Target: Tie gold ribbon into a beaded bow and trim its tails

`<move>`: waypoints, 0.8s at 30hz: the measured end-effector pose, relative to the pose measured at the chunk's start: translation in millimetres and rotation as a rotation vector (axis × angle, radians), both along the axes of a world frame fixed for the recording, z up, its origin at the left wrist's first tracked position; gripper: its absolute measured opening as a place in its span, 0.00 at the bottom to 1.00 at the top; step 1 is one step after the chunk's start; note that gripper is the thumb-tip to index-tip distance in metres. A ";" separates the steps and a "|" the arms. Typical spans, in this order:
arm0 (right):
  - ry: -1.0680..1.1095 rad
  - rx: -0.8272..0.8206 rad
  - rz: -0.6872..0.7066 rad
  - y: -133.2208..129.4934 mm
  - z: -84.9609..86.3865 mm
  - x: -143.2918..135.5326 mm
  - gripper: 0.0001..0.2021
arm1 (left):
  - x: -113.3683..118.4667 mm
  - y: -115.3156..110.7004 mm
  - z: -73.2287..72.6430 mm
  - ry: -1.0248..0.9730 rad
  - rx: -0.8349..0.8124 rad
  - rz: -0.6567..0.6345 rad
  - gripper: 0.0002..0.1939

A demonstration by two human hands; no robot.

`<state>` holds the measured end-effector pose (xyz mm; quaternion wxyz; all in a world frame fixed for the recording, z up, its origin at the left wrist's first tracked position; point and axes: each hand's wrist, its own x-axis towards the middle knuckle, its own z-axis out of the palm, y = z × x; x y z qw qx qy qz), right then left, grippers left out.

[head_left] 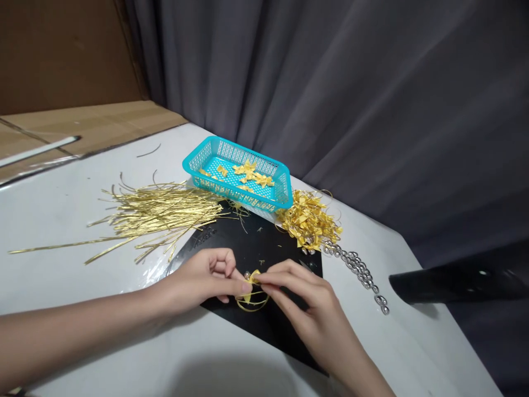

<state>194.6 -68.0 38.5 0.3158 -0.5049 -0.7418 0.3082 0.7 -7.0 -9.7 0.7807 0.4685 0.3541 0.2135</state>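
Over a black mat (264, 325), my left hand (212, 275) pinches a small yellow ribbon bow (248, 296) between thumb and fingers. My right hand (303, 300) has its thumb and fingertips closed on the bow's other side. A loop of thin gold cord (253, 310) hangs below the bow. Something small and shiny, perhaps a bead, shows just above the left fingertips, partly hidden.
A blue plastic basket (237, 196) with several yellow bows stands at the back. Left of it lies a bundle of gold cords (165, 212); right of it, a heap of corded yellow bows (309, 220). Silver beads (357, 267) trail toward a black cylindrical object (454, 284).
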 end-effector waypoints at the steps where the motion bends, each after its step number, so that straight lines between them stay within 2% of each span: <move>1: -0.004 0.035 0.003 -1.1 1.3 0.7 0.13 | -0.3 0.1 1.6 -0.010 -0.017 0.009 0.22; 6: -0.076 0.181 0.009 -7.7 5.5 2.1 0.13 | -1.9 -0.1 6.6 -0.053 -0.097 0.021 0.17; 15: -0.148 0.224 0.025 -12.4 2.8 -0.4 0.14 | -3.9 -0.3 6.8 -0.141 -0.194 -0.001 0.11; 24: -0.143 0.268 0.003 -12.4 3.6 -2.0 0.13 | -5.0 0.2 12.3 -0.145 -0.220 -0.001 0.11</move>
